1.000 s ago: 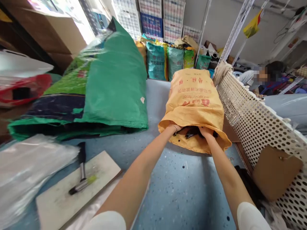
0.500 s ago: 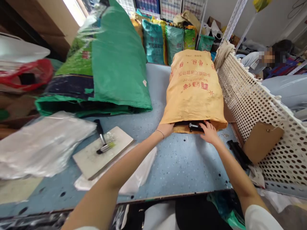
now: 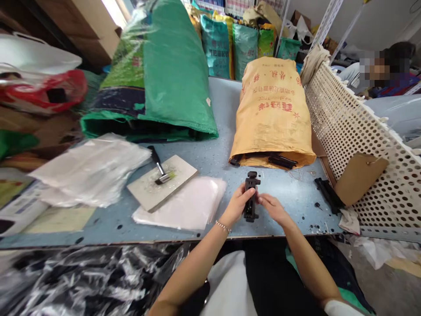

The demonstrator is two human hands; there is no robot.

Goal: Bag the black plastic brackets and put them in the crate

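My left hand (image 3: 237, 205) grips a long black plastic part (image 3: 251, 210) upright above the table's front, thumb across its face. Close against the part's right side is my right hand (image 3: 272, 208), its fingers drawn together; whatever may be in their tips is too small to make out. Just beyond lies a yellow woven sack (image 3: 271, 118), its mouth facing me. More black parts (image 3: 283, 161) show at that opening; the rest of the contents are hidden.
A big green sack (image 3: 177, 74) lies at the left. A brush (image 3: 161, 169) rests on a pale board (image 3: 162, 186) over plastic bags (image 3: 184, 210). White perforated panels (image 3: 362, 109) line the right side, near another black part (image 3: 329, 195). A person (image 3: 388, 66) is beyond.
Both hands have come out of the yellow sack's mouth toward me. A black part is now in my left hand, with my right hand beside it. The view has shifted slightly.
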